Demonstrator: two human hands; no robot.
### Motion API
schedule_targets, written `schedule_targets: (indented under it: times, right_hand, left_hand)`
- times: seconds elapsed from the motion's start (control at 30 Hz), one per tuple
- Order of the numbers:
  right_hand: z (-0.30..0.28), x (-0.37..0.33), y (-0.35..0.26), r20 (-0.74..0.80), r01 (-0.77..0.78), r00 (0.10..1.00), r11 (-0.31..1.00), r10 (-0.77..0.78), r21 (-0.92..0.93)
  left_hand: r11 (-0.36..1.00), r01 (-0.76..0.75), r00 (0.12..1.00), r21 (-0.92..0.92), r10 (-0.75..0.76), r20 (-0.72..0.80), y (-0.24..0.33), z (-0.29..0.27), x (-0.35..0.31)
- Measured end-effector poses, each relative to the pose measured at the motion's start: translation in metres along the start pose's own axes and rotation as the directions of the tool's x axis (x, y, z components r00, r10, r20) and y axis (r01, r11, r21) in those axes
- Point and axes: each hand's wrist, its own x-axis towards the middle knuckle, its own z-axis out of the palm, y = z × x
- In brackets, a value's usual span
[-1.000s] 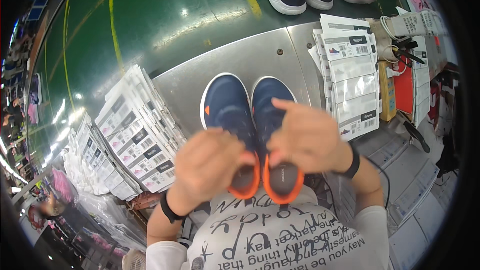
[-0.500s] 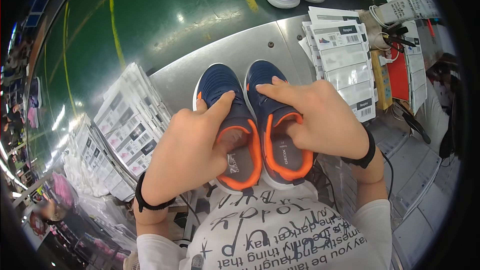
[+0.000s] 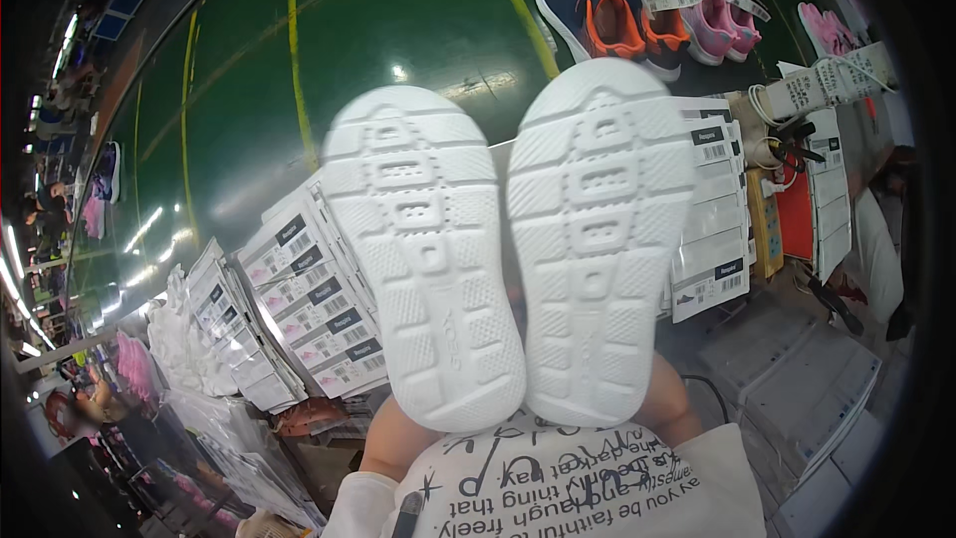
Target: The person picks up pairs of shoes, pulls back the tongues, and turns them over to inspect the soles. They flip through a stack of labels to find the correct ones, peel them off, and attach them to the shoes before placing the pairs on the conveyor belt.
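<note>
Two children's sneakers are held up side by side, their white patterned soles facing me and their toes pointing up. The left sneaker (image 3: 428, 259) stands over my left forearm (image 3: 396, 440), and the right sneaker (image 3: 602, 249) stands over my right forearm (image 3: 669, 410). Both my hands are hidden behind the shoes, each holding one from the upper side; their fingers do not show. A narrow gap runs between the two soles. The navy uppers and orange linings are turned out of sight.
Past the raised shoes, a navy and orange pair (image 3: 612, 25) and a pink pair (image 3: 709, 20) stand on a green belt (image 3: 368, 20). Stacks of label sheets (image 3: 314, 289) lie at the left, more label sheets (image 3: 712, 209) at the right. Cables (image 3: 792, 134) and a red card (image 3: 795, 214) lie beyond.
Both sneakers have been lifted and tipped over, so their soles now face me instead of their uppers. My hands have gone from plain sight to behind the shoes.
</note>
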Motion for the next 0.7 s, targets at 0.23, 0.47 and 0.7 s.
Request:
schedule_targets:
  times: [0.23,0.47,0.7]
  right_hand:
    - [-0.006,0.021,0.046,0.108,0.187,0.979,0.973,-0.173,-0.136]
    - [-0.014,0.07,0.059,0.226,0.437,0.895,0.858,-0.385,-0.27]
    - [0.001,0.136,-0.002,-0.039,0.088,0.99,0.808,-0.135,-0.582]
  left_hand:
    - [0.974,0.107,0.989,-0.2,-0.126,-0.081,-0.02,0.002,-0.004]
    - [0.899,0.166,0.974,-0.405,-0.213,-0.073,-0.028,-0.017,0.059]
    - [0.99,-0.039,0.992,0.136,0.021,0.127,-0.035,-0.053,0.178]
